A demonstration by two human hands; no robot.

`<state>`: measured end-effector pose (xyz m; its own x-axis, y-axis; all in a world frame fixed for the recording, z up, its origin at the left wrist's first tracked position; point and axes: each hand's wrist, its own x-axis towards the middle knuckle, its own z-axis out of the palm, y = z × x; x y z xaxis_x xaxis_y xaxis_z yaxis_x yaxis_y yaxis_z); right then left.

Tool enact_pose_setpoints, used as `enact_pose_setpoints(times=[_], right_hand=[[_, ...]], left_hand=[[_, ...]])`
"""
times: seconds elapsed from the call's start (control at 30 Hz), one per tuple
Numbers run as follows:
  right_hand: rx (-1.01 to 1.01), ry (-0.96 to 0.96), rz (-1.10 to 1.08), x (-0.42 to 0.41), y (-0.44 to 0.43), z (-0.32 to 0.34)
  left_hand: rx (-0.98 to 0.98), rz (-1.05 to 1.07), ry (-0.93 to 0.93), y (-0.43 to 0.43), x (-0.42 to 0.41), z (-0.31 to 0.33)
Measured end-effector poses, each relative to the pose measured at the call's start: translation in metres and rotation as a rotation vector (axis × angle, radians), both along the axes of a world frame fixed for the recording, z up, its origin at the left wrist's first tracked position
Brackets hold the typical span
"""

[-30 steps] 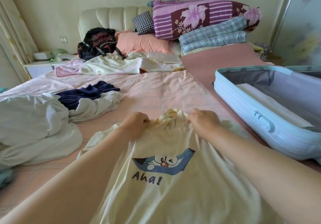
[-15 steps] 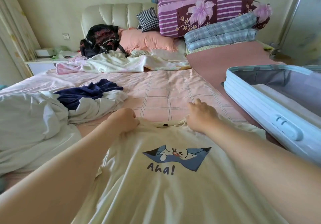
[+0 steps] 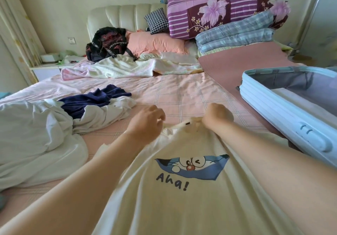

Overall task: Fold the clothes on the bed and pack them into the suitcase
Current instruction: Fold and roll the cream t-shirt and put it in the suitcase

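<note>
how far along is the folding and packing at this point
Early. Done: the suitcase lies open; what's inside is unclear. In hand: the cream T-shirt is spread print-up, unfolded, the right hand gripping its collar, the left hand beside it. Left: folding it, plus the crumpled white clothes and navy garment.
</note>
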<state>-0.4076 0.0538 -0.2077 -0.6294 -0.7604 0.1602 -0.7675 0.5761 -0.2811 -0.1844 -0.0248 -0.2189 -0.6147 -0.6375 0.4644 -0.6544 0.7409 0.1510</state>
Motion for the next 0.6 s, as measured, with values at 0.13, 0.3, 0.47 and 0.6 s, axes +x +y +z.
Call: enact_pose_setpoints(times=[0.13,0.3,0.47,0.6], right_hand=[[-0.042,0.272,0.236,0.021,0.01,-0.014],[0.341,0.251,0.419,0.046,0.015,-0.029],[0.183,0.389,0.395,0.098,0.012,-0.005],[0.035,0.259,0.683,0.155,0.011,0.001]], left_hand=[[0.354,-0.026,-0.376,0.008,0.018,-0.011],[0.398,0.059,-0.112,0.005,0.049,0.003],[0.394,0.435,-0.323,0.005,0.111,0.021],[0.508,0.376,-0.232,0.025,0.146,0.015]])
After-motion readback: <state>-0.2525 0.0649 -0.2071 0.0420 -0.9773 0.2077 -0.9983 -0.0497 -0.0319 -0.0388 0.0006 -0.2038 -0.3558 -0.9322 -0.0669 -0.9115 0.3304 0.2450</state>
